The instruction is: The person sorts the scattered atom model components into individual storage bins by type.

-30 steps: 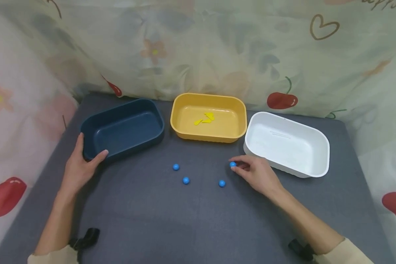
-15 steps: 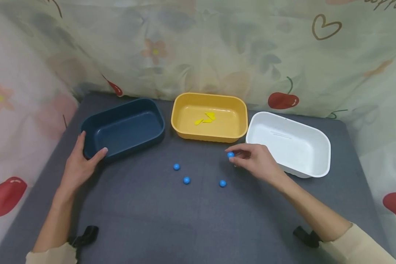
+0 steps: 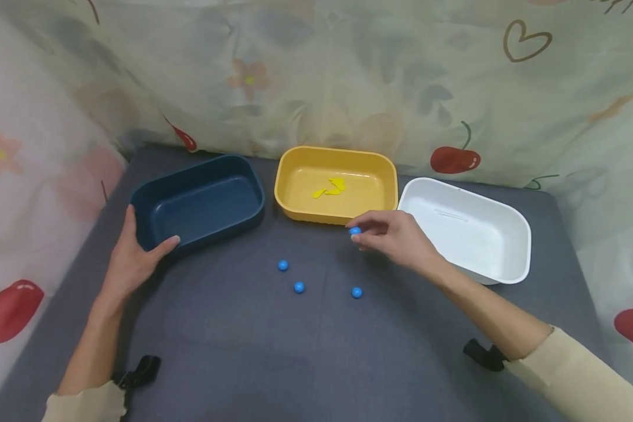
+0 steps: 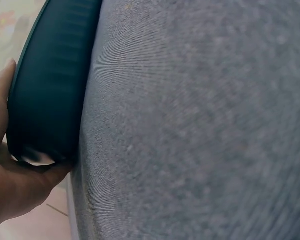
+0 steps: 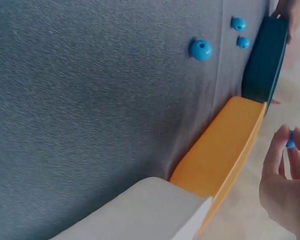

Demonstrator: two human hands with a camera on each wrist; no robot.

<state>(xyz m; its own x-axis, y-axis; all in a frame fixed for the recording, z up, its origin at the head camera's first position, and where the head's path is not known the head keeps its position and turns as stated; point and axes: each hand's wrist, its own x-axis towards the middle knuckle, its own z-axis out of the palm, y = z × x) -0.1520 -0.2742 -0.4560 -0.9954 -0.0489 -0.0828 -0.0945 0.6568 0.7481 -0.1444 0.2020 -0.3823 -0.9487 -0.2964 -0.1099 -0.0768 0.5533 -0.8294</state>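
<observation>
Between the thumb and fingertips of my right hand (image 3: 398, 237) a blue bead (image 3: 354, 231) is pinched, raised in front of the yellow tray (image 3: 282, 202). In the right wrist view the same bead (image 5: 290, 140) shows between the fingertips. My left hand (image 3: 132, 261) holds the near left corner of the dark blue tray (image 3: 221, 230), thumb on its near side and fingers along its left end. Three more blue beads lie on the grey cloth: one bead (image 3: 283, 265) at left, a second bead (image 3: 299, 287) beside it, and a third bead (image 3: 357, 292) further right.
Several small yellow pieces (image 3: 337, 183) lie in the yellow tray. To its right stands a white tray (image 3: 475, 228), under my right forearm's far side. A grey cloth (image 3: 274, 351) covers the table, and a printed curtain (image 3: 322, 76) hangs behind and at both sides.
My right hand has lifted the bead from the cloth and carried it away from me and leftward, toward the yellow tray. The left hand has stayed at the dark blue tray.
</observation>
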